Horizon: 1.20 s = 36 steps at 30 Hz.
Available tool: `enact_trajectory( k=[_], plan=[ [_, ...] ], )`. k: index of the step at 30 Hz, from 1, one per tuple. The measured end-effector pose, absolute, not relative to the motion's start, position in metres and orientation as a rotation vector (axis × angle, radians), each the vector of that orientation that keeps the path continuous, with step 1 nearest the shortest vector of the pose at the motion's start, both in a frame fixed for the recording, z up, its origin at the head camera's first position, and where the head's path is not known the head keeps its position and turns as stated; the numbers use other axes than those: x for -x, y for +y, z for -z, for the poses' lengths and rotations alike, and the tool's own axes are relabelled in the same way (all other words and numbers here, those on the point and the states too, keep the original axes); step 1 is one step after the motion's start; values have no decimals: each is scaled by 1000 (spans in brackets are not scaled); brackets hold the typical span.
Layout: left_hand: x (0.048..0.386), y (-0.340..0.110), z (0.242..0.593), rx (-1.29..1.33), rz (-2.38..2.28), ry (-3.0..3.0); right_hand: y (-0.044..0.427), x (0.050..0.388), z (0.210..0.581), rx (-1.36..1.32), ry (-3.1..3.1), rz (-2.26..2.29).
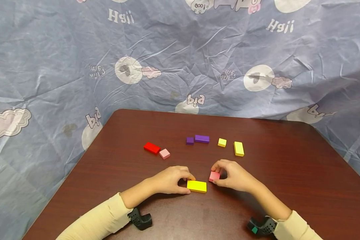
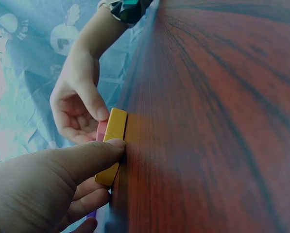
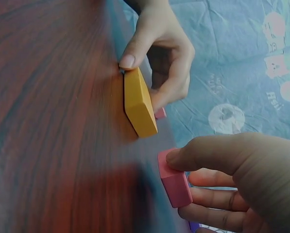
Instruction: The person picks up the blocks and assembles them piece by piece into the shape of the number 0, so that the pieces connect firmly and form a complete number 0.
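My left hand [image 1: 171, 180] pinches the left end of a yellow rectangular block [image 1: 197, 186] between thumb and fingers, low at the table. To its right, my right hand [image 1: 235, 175] holds a small pink block [image 1: 214, 176] between thumb and fingers. A short gap separates the two blocks in the head view. In the right wrist view, the yellow block [image 3: 139, 104] is beyond the pink block [image 3: 175, 179], with the left thumb on its far end. The left wrist view shows the yellow block [image 2: 116, 124] partly covering the pink one.
Farther back on the brown table [image 1: 123, 126] lie a red block [image 1: 152, 148], a light pink block [image 1: 164, 153], a small dark purple block [image 1: 190, 141], a longer purple block [image 1: 202, 139], a small yellow block [image 1: 222, 142] and a longer yellow one [image 1: 239, 149]. A printed cloth [image 1: 174, 50] hangs behind.
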<state>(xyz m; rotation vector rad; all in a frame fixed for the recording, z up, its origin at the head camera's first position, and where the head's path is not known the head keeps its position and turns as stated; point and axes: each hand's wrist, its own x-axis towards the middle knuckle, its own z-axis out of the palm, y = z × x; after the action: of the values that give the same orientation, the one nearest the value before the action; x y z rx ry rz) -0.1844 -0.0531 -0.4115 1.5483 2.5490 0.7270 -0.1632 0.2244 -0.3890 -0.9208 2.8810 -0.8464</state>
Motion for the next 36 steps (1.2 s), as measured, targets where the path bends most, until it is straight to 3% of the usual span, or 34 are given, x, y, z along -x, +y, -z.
enact_trajectory(
  k=[36],
  plan=[
    [184,-53,410,-1518,-747,2538,215,159,396,978,2838,826]
  ],
)
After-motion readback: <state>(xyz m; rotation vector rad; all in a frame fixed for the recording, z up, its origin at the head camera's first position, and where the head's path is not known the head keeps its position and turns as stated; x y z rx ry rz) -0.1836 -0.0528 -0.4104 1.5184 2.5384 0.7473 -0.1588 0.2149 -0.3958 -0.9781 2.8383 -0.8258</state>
